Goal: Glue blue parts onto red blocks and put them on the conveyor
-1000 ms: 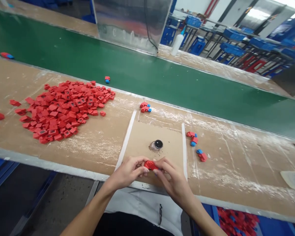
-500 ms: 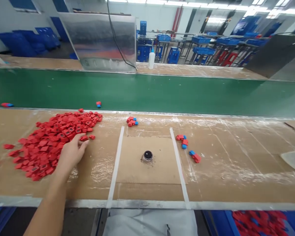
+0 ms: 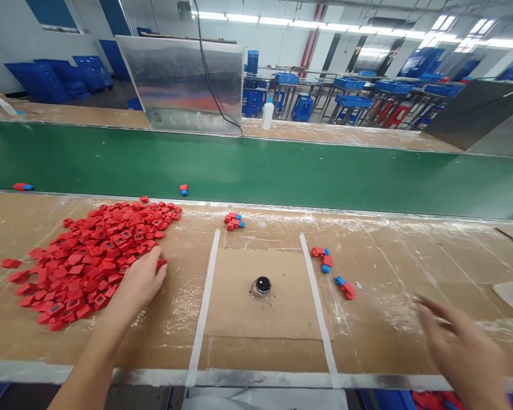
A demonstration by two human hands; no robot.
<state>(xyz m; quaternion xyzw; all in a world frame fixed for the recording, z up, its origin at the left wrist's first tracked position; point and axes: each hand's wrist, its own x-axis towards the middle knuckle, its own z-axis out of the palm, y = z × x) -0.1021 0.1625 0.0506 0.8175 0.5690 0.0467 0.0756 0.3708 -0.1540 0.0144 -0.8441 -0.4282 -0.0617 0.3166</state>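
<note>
My left hand (image 3: 144, 278) reaches to the right edge of a heap of small red plastic pieces (image 3: 81, 259), some with a dark square opening. Its thumb and fingertips are closed on one small red piece (image 3: 162, 263). My right hand (image 3: 464, 347) is over the right side of the table, blurred by motion. Its fingers look apart, with nothing seen between them. Between two white tape strips, a round black-topped fixture (image 3: 263, 285) stands on a cardboard sheet (image 3: 235, 319). Red-and-blue pieces (image 3: 326, 262) lie right of the sheet.
More red-and-blue pieces (image 3: 234, 221) lie beyond the sheet, and a few rest on the green belt (image 3: 325, 176). A white bottle (image 3: 267, 115) stands on the far ledge beside a metal panel (image 3: 188, 85). Below the front right edge is a blue bin (image 3: 393, 400) with red pieces.
My right hand has come into view at the right. My left hand has shifted slightly right and down in view, its fingers closing round a red piece. The camera has tilted up a little.
</note>
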